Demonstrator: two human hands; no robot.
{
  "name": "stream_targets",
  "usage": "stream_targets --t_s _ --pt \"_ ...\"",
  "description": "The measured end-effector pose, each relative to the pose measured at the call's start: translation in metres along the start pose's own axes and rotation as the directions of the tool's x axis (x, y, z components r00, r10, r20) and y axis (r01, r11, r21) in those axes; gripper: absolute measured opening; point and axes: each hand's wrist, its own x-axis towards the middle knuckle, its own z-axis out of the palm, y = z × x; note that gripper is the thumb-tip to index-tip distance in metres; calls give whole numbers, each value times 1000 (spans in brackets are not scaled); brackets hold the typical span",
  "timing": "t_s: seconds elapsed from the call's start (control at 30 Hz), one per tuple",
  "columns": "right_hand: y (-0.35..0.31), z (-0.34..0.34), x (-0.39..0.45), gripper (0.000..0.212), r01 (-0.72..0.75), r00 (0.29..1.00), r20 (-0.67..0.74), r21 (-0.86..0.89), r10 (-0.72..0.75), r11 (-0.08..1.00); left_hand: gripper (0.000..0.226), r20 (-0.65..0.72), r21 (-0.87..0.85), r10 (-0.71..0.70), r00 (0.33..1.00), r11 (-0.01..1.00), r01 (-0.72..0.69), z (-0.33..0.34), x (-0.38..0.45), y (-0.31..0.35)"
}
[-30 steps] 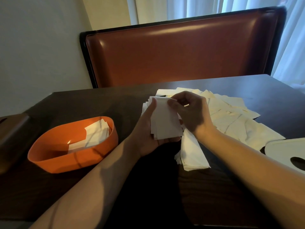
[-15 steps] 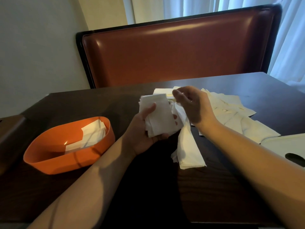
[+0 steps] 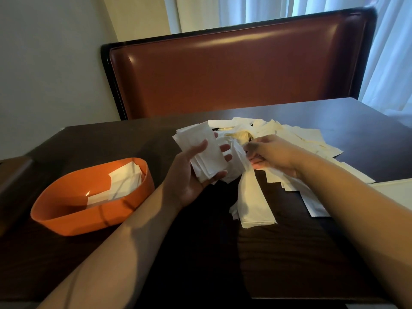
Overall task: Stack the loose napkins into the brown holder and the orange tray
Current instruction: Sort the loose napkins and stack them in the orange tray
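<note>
My left hand (image 3: 189,188) grips a stack of white napkins (image 3: 201,152), held tilted above the dark table. Just right of it, my right hand (image 3: 274,156) lies low on the pile of loose napkins (image 3: 307,143), its fingertips curled and pinching a napkin at the pile's left edge. A long folded napkin (image 3: 254,204) lies on the table below that hand. The orange tray (image 3: 66,219) sits at the left with a few napkins (image 3: 124,181) lying inside. The brown holder (image 3: 15,177) shows only partly at the far left edge.
The dark wooden table (image 3: 289,264) has its near edge at the bottom of the view. A red-brown padded bench back (image 3: 234,72) stands behind it. A white flat object (image 3: 394,188) pokes in at the right edge. Curtains hang at the back right.
My right hand has dropped from the top of the held stack down onto the loose pile. My left hand has tipped its stack to the left.
</note>
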Motion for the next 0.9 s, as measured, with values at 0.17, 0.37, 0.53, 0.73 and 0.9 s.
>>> stream_targets --t_s 0.17,0.37,0.53,0.73,0.9 --pt "1 8 0 32 -11 1000 29 -72 13 997 32 -45 44 -56 997 997 58 1 2 -2" --pt "1 12 -2 27 64 997 -47 77 -61 995 19 14 63 -65 998 996 64 4 1 0" --pt "2 17 -4 29 137 990 -28 23 -136 990 39 27 26 -98 995 995 97 3 0 -1" --pt "-1 23 -1 9 293 953 -123 143 -277 945 16 -60 15 -30 998 999 31 4 0 -1" --pt "0 11 1 23 289 949 -217 300 -230 909 25 -99 89 152 983 986 -143 0 0 1"
